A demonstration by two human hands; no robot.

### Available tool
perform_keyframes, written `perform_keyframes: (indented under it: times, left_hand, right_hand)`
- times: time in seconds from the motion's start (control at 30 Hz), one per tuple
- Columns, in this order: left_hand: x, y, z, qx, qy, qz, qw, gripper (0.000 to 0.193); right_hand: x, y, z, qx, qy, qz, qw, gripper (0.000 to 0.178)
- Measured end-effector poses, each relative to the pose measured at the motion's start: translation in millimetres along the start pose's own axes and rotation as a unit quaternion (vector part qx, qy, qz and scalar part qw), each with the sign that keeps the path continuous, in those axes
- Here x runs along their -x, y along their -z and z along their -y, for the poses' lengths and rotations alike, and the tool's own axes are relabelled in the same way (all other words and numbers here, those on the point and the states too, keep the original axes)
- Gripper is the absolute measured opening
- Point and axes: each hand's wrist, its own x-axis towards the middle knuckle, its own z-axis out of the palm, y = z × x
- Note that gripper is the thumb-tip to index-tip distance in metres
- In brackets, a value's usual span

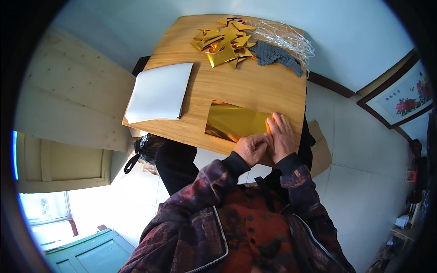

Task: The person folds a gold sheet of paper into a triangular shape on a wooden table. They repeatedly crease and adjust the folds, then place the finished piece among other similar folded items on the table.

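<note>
A shiny gold foil paper (232,119) lies near the front edge of the wooden table (200,91). Over its right end, my right hand (282,138) rests flat with the fingers stretched forward and close together. Beside it, my left hand (251,149) is closed at the near edge of the foil paper, its thumb side against the right hand. The left fingertips are tucked under and partly hidden. Under the right fingers the paper's right end glows orange and looks folded or bent; how far, I cannot tell.
A stack of white sheets (159,91) lies at the table's left. Folded gold foil pieces (223,41) are heaped at the back, next to a dark grey textured cloth (275,55) and a tangle of clear strips (284,36). A black plastic bag (148,148) sits below the left edge.
</note>
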Motion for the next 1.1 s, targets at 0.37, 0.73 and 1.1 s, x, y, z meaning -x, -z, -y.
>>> perform_keyframes:
  times: [0.37, 0.73, 1.1]
  left_hand:
    - [-12, 15, 34, -0.51, -0.157, -0.104, 0.839, 0.076]
    - [14, 86, 57, -0.527, -0.083, -0.151, 0.832, 0.08]
    - [20, 99, 37, -0.519, 0.073, -0.161, 0.836, 0.064]
  right_hand:
    - [2, 3, 11, 0.061, -0.02, 0.041, 0.997, 0.073]
    - [2, 10, 14, 0.049, -0.026, 0.059, 0.997, 0.077]
    - [3, 2, 13, 0.028, -0.035, 0.032, 0.998, 0.079]
